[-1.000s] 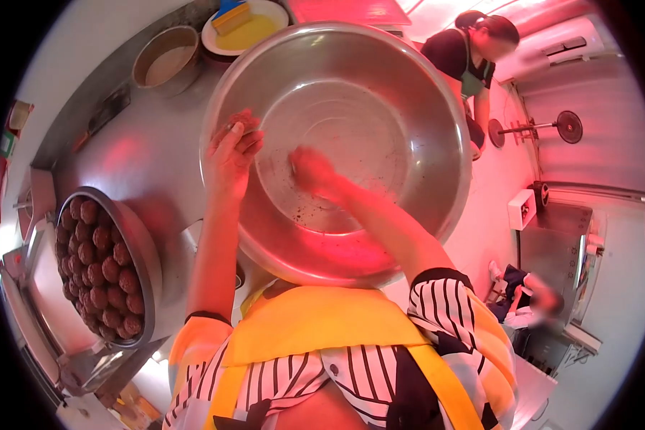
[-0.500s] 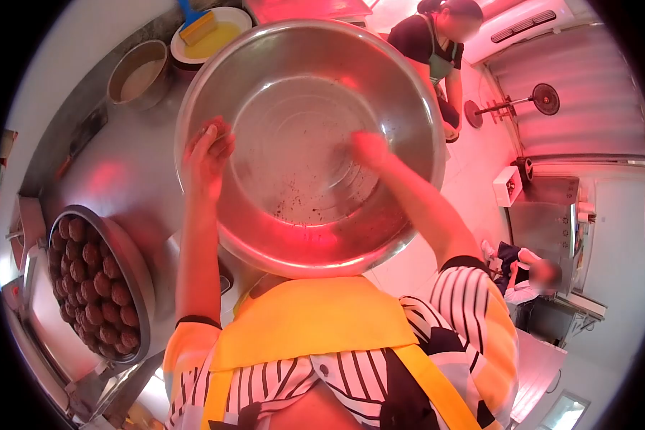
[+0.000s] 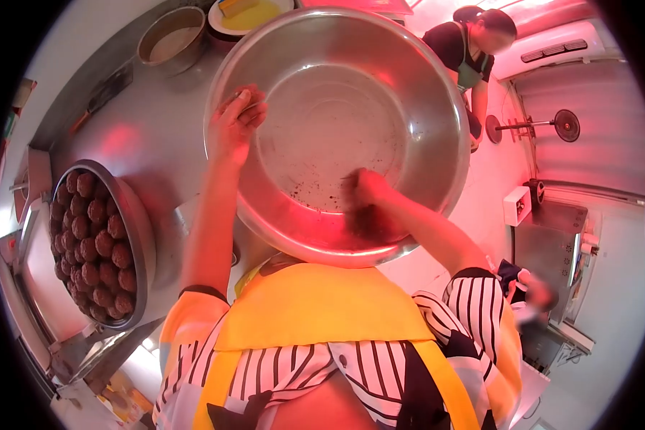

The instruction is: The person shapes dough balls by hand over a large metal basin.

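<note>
A large metal basin (image 3: pixel 330 107) stands before me, with dark crumbs scattered on its bottom. My left hand (image 3: pixel 238 122) is at the basin's left rim, its fingers curled round a brown lump (image 3: pixel 249 96). Inside the basin, toward its lower right, my right hand (image 3: pixel 368 189) is closed and touches or nearly touches the inner surface; what its fingers hold, if anything, is blurred. To the left sits a grey bowl (image 3: pixel 140 236) full of round brown balls (image 3: pixel 87 247).
At the back left are a round pan (image 3: pixel 170 41), a white bowl (image 3: pixel 261 16) with yellow liquid and a brush, and a knife (image 3: pixel 102 97). One person (image 3: pixel 473 46) is beyond the basin; another (image 3: pixel 527 290) sits at the right.
My right hand has swept round inside the basin, first to the right, then down toward its near side. My left hand stays at the left rim with the lump. The camera view has shifted.
</note>
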Demonstrator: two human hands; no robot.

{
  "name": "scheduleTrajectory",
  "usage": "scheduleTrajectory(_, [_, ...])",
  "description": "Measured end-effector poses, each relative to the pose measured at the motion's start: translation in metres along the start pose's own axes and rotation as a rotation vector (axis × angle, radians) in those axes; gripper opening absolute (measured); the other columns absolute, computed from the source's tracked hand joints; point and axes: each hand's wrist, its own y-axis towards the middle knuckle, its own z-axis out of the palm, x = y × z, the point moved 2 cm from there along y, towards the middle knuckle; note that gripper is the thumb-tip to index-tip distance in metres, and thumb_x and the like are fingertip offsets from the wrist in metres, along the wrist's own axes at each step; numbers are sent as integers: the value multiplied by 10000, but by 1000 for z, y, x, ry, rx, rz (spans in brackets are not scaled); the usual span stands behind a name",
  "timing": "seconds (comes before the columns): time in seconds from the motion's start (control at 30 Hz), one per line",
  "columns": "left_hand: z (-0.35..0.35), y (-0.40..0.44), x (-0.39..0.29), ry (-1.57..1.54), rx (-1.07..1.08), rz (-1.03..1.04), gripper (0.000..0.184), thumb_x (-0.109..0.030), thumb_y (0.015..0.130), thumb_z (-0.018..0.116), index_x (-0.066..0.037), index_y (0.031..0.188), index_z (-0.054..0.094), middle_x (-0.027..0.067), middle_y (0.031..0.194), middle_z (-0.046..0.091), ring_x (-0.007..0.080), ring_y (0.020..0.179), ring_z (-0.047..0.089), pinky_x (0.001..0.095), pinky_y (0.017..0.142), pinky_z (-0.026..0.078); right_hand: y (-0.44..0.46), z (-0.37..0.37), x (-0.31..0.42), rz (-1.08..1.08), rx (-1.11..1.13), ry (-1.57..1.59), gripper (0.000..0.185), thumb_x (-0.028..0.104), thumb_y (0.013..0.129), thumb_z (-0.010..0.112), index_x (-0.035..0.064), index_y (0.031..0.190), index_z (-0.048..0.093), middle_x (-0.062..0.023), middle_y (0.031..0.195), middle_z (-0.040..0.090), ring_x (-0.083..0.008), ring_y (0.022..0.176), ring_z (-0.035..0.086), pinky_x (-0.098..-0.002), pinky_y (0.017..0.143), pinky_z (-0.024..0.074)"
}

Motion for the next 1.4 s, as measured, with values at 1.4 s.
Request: scheduleTrajectory(1.4, [7, -2, 0, 63, 95, -43, 292, -219, 863, 606, -24, 1080, 598, 76, 966, 641, 141, 817, 615, 263, 759, 488, 117, -54, 145, -442, -583, 158, 184, 36, 749, 513, -20, 920, 554, -238, 1008, 538, -413, 911, 543, -453, 801, 455])
